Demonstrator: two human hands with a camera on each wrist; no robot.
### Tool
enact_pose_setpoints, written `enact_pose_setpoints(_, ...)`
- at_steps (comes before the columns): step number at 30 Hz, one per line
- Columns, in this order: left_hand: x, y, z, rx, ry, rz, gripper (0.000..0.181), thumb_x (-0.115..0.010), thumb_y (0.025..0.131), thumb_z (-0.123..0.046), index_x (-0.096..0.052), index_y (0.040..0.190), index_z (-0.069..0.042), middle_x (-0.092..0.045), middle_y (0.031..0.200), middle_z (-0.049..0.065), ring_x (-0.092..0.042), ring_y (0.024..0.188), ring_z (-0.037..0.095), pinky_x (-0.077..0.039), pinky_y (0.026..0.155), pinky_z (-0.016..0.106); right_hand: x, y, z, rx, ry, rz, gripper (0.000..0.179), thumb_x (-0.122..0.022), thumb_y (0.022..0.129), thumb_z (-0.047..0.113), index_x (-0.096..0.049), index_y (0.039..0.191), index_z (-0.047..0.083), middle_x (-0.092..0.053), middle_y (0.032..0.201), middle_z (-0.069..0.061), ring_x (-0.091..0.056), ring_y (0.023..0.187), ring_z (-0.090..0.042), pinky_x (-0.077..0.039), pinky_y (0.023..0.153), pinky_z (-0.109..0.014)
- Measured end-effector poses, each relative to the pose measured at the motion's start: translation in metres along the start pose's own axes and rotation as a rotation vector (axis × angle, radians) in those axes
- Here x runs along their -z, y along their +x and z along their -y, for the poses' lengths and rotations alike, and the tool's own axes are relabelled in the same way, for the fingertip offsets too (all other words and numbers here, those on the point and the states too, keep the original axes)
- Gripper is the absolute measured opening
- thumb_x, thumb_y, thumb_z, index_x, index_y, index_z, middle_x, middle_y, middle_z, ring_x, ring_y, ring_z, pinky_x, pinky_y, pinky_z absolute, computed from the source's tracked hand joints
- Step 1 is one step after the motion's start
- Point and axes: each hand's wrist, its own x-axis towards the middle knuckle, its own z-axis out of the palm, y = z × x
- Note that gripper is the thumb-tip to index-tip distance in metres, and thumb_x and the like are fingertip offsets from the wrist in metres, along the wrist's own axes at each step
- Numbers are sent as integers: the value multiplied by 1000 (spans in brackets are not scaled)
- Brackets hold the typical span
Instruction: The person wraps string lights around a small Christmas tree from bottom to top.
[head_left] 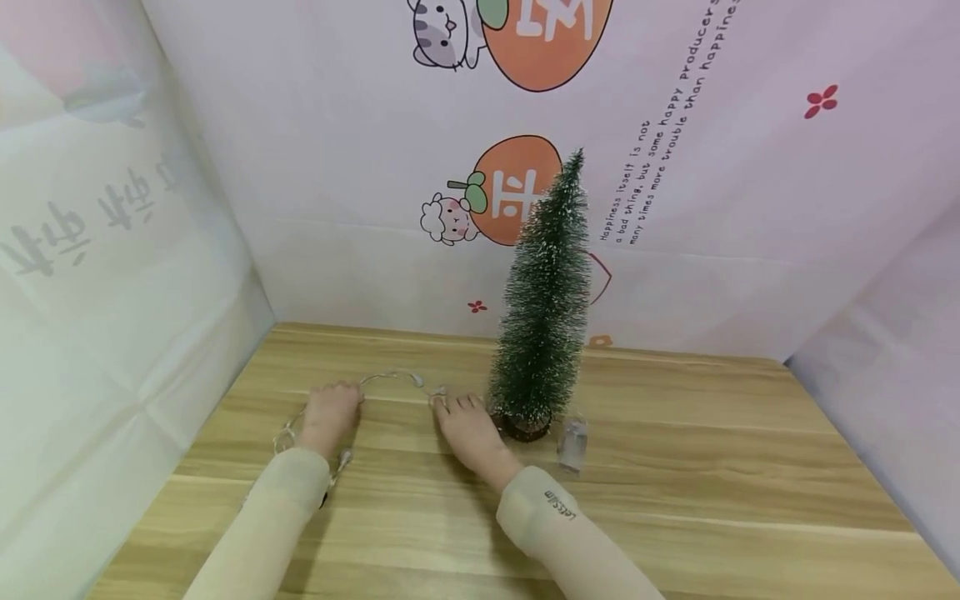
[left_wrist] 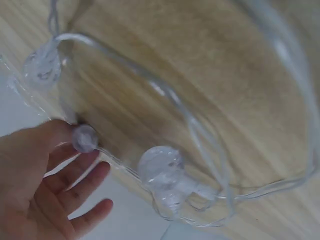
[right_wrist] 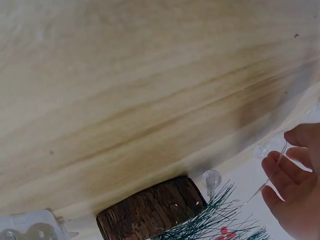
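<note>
While the left hand (head_left: 328, 414) holds string lights (left_wrist: 161, 167), the right (head_left: 472, 433) does too.

Clear lights (left_wrist: 160, 167), green tree (head_left: 543, 308), brown base (right_wrist: 155, 207), streaked tan table (head_left: 675, 483)

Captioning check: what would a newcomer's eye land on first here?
Probably the tall green artificial tree, standing on the wooden table near the middle of the head view. Behind it, bright orange cartoon fruit stands out on the pale backdrop. Then the string of clear bulbs, held by the left hand and right hand, left of the tree.
</note>
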Motion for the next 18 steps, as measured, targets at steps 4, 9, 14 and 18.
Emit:
enact_pose_setpoints(4,-2,0,1,-10,-32,-28,12,-70,80,-1,-65,91,-4,-69,88,15,-66,80,30,-56,71,43,1,-2,-1,-5,14,-88,30,-58,93,11,-61,123,15,-65,120,-4,-63,106,-17,-51,92,-31)
enact_pose_setpoints(9,2,0,5,18,-87,-26,11,-68,79,2,-65,89,-1,-67,86,16,-66,74,29,-57,62,40,2,-3,-2,-3,58,-135,22,-65,89,11,-68,109,18,-68,110,0,-64,102,-16,-53,89,-28)
enact_pose_setpoints(14,14,-2,13,81,-200,-17,19,-62,85,3,-56,102,10,-60,93,23,-62,71,27,-58,62,36,2,-4,-5,7,97,-161,17,-68,87,11,-71,100,20,-69,96,2,-65,91,-13,-55,85,-26)
enact_pose_setpoints(18,30,-3,16,102,-223,-129,23,-55,91,0,-50,108,16,-56,98,29,-60,69,30,-57,61,36,2,-4,-9,-10,131,-206,10,-69,86,14,-71,95,19,-70,91,3,-66,86,-12,-55,82,-24)
